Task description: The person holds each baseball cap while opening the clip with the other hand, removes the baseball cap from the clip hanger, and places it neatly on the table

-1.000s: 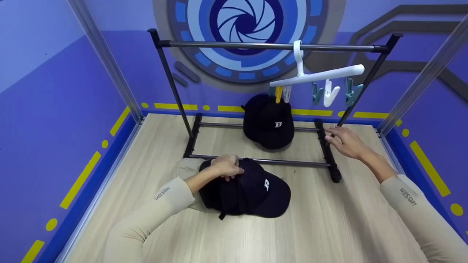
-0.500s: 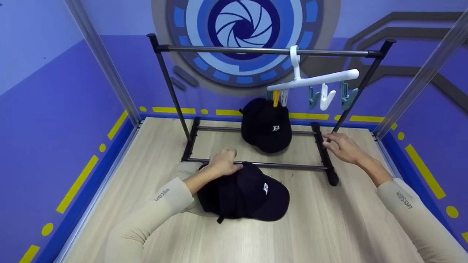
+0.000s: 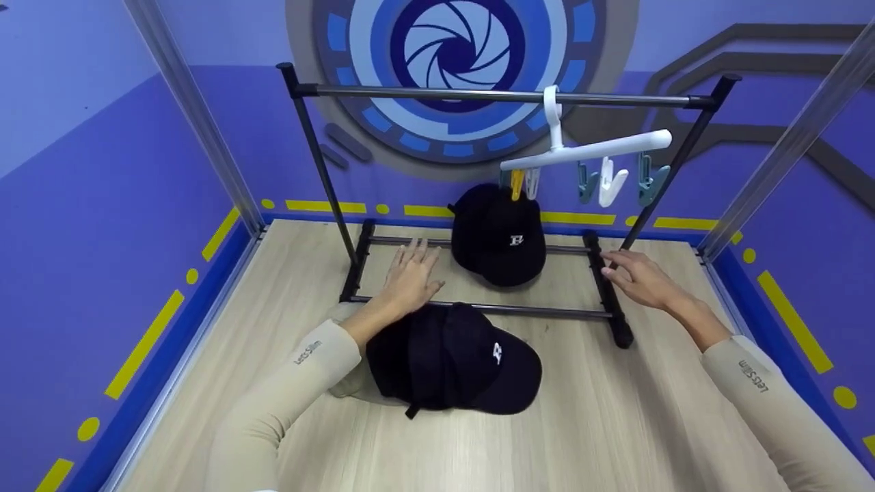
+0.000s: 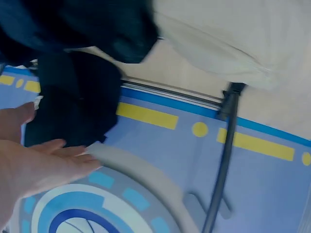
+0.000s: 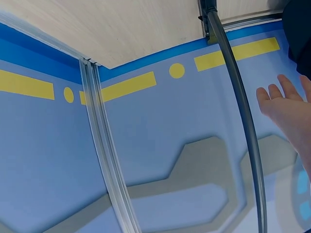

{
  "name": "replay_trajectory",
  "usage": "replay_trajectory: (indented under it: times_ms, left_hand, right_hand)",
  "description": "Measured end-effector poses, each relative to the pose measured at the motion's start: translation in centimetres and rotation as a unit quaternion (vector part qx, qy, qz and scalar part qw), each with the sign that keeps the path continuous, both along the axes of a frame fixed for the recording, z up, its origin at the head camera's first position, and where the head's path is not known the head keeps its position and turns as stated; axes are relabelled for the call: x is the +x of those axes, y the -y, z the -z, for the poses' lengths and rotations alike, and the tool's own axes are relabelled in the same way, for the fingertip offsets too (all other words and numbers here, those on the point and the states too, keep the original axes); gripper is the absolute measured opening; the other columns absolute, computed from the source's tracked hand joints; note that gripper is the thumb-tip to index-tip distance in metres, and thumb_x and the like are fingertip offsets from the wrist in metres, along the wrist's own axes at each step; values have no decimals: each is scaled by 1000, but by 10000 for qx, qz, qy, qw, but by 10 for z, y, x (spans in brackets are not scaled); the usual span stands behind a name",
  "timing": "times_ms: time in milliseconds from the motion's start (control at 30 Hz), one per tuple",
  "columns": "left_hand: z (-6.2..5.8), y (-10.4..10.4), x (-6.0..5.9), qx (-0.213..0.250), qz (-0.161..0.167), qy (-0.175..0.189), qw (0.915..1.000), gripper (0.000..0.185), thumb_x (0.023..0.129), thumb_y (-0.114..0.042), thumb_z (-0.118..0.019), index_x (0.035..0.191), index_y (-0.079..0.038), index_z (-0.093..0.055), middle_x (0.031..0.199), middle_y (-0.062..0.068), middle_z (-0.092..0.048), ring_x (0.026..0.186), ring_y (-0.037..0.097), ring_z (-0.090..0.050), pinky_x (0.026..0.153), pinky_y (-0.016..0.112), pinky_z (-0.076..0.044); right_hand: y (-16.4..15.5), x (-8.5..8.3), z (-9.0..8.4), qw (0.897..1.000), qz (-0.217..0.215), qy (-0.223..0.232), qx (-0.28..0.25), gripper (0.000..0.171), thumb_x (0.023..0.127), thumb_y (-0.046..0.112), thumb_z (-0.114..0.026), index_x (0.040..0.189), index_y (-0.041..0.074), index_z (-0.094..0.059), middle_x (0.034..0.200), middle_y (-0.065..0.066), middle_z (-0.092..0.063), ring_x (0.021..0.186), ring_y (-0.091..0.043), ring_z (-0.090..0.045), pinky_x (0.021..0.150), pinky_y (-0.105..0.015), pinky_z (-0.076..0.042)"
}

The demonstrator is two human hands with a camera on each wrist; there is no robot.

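Note:
My left hand (image 3: 410,277) has its fingers spread above the rack's lower front bar, holding nothing. Just below it, a dark baseball cap (image 3: 472,362) with a white letter lies on the table, its brim pointing right. A beige cap (image 3: 355,383) lies partly hidden beneath that one. My right hand (image 3: 639,277) hovers at the rack's right foot with relaxed fingers and nothing in them. Behind the lower bars, a second dark cap (image 3: 499,239) hangs under the yellow clip (image 3: 517,184) of the white hanger (image 3: 601,147). In the left wrist view, the left palm (image 4: 43,167) shows flat.
A black metal rack (image 3: 437,92) stands at the back of the wooden table (image 3: 547,437). Several teal and white clips (image 3: 612,181) dangle from the hanger's right half. Blue printed walls (image 3: 89,239) enclose the left, back and right sides.
My left hand has released the front dark cap and moved forward, its fingers straightening. That cap stays on the table. The right hand has barely moved.

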State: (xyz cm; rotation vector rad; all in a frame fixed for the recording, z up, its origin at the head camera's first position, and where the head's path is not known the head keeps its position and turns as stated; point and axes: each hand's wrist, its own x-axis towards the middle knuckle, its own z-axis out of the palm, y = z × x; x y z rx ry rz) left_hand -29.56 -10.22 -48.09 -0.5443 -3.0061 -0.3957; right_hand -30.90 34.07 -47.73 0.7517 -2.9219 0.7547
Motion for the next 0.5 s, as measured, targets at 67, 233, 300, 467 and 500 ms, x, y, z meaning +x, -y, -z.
replay_trajectory:
  times_ms: [67,233,300,467,500]
  left_hand:
    - [5,3,-3,33,185,94,9998,70,102,-39,-61,159,-9,-35,168,23,-20,159,37,-13,128,54,-11]
    - [12,8,-10,34,428,181,9989,76,101,-49,-57,161,-12,-30,170,21,-13,160,38,-7,128,55,-8]
    - [13,8,-12,71,487,301,9983,77,101,-52,-55,162,-12,-28,171,21,-11,159,41,-5,128,56,-7]
    - [15,9,-19,130,545,630,9964,81,101,-55,-54,163,-14,-23,171,22,-7,158,44,-2,128,57,-6]
    - [16,9,-21,107,549,654,9963,81,100,-55,-54,164,-14,-23,171,22,-6,158,44,-2,128,57,-6]
  right_hand:
    - [1,0,2,9999,66,59,86,46,107,16,-52,143,-12,-48,146,-39,-47,138,-60,-38,113,-72,-27]
    - [2,1,8,9994,234,151,219,48,108,21,-50,146,-9,-47,149,-38,-44,141,-59,-34,114,-73,-24]
    - [2,0,10,9994,252,96,233,49,108,21,-51,147,-8,-46,150,-38,-42,142,-59,-34,114,-74,-23]
    - [3,-1,13,9993,208,-77,289,53,106,21,-54,150,-6,-43,154,-38,-37,144,-58,-31,113,-75,-21]
    - [4,-2,13,9994,193,-91,287,54,106,22,-54,151,-6,-43,155,-38,-36,144,-58,-31,113,-75,-21]
